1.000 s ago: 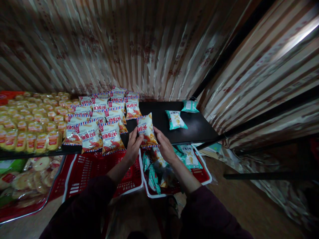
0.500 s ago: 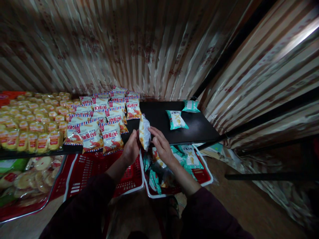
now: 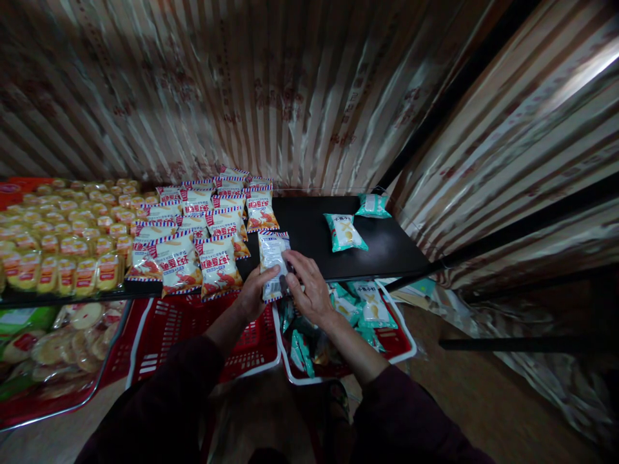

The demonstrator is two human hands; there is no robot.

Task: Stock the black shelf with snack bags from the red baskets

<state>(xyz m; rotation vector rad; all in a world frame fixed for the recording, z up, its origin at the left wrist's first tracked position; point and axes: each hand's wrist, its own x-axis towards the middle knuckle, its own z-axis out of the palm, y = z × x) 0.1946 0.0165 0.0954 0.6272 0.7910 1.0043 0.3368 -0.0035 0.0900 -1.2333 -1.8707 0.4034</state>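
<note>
Snack bag (image 3: 274, 248) clamped in left hand (image 3: 253, 295), thumb across printed face; right hand (image 3: 312, 290) at its right edge, can't tell from here if gripping.

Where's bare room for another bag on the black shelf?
Bare shelf lies beyond the right hand, between the red-lettered bags and teal bags, and right of the nearer teal bag. The left is crowded: red-lettered bags, yellow packets.

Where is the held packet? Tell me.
The held packet is just left of centre in the head view, between the left hand and right hand, by the shelf.
</note>
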